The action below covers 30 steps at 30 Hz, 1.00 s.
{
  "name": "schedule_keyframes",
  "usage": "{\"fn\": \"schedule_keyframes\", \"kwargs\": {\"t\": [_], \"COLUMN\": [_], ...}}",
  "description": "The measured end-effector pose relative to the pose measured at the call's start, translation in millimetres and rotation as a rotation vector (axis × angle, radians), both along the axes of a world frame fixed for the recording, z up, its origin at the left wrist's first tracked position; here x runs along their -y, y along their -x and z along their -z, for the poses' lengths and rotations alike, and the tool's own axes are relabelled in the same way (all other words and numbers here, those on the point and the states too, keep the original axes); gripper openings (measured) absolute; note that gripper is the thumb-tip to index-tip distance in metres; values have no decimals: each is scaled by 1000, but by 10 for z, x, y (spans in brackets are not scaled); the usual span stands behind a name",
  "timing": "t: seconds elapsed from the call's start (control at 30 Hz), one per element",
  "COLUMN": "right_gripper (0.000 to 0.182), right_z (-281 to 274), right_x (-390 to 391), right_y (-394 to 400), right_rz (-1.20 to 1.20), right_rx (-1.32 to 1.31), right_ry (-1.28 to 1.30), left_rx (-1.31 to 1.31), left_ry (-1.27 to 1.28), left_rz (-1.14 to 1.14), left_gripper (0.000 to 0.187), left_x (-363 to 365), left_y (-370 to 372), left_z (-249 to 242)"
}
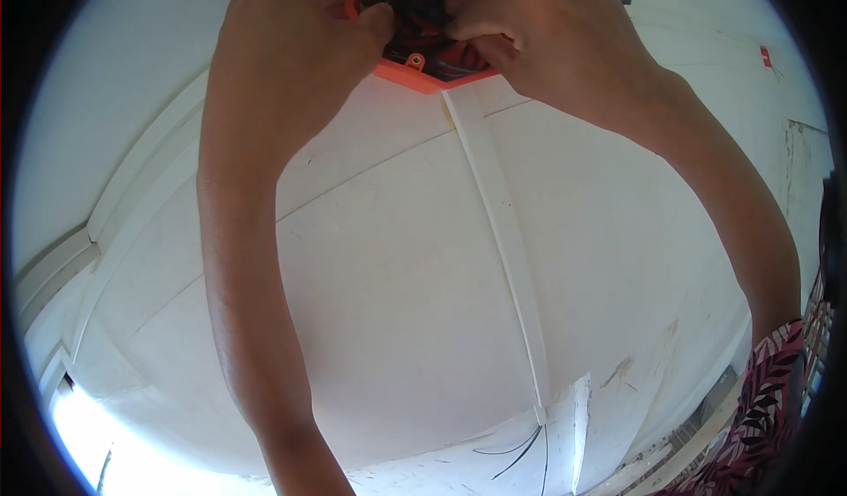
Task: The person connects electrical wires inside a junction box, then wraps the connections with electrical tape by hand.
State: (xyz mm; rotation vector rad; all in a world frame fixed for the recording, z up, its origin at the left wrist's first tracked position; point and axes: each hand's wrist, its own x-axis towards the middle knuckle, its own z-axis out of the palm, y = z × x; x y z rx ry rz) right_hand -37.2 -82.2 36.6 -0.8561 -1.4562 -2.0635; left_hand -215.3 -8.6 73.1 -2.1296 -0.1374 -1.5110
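At the top of the head view, an orange electrical junction box (413, 77) with angled sides is fixed to a white panelled surface. Dark and red wires (413, 11) lie bunched inside it, and a small screw lug shows at its near rim. My left hand (304, 42) reaches over the left side, its thumb bent in against the wires. From the right, my right hand (560, 42) has its fingers curled into the box, closed on the wires. The fingertips of both hands are partly hidden.
A white cable trunking strip (498, 231) runs from the box down the panels. Loose dark wires (534, 447) stick out at its far end. At the right, a small red box (765, 56) is set in the surface. Bright light enters at the lower left.
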Motion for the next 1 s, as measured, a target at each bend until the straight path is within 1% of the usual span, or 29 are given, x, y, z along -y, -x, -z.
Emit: {"fn": "schedule_keyframes", "kwargs": {"t": [0.03,0.07,0.13,0.23,0.27,0.3,0.33,0.37,0.43,0.47,0.53,0.57,0.67,0.73,0.77,0.8,0.87,0.9,0.93,1.0], "right_gripper": [2,3,6,10,10,11,11,10,12,15,18,18,12,11,12,12,11,11,7,3], "right_z": [-22,3,-25,-73,-72,-89,-135,-229,-191,-155,-95,-48,146,277,295,263,159,53,-51,-157], "right_x": [31,86,177,124,8,-90,-150,-188,-253,-297,-187,-61,237,320,294,271,221,358,621,778], "right_y": [76,165,246,138,47,-48,-181,-319,-441,-476,-425,-412,-225,-159,-96,-61,-29,11,72,186], "right_rz": [59,268,476,385,276,166,167,-173,-511,-634,-760,-660,-532,-446,-525,-524,-393,-392,-262,-127], "right_rx": [12,-76,-165,-54,30,114,114,124,134,109,90,139,117,-222,-347,-351,-264,-265,-239,-200], "right_ry": [-11,31,68,124,1,-125,-123,-34,44,-8,-70,-170,-267,104,220,218,354,351,662,972], "left_rx": [2,5,14,14,12,20,29,31,9,14,38,41,41,21,18,18,15,17,20,-11], "left_ry": [22,23,28,63,66,14,-36,-33,-12,-20,15,11,12,9,7,-27,-58,-70,-83,-99], "left_rz": [59,60,-50,-73,-72,-83,-95,-95,-100,-98,-113,-114,-54,-80,-77,-95,-114,-119,-125,-114], "left_gripper": [23,23,23,23,23,23,24,24,24,24,24,24,23,24,24,25,26,26,26,27], "left_x": [13,12,23,18,3,-11,-15,1,48,66,95,96,99,110,105,96,81,78,66,73], "left_y": [4,10,16,-15,-21,-19,-12,21,29,28,22,29,48,33,38,51,70,74,55,59], "left_z": [1,-3,-24,28,39,35,29,-15,-6,2,13,0,-55,-15,-26,-38,-53,-55,-7,13]}}
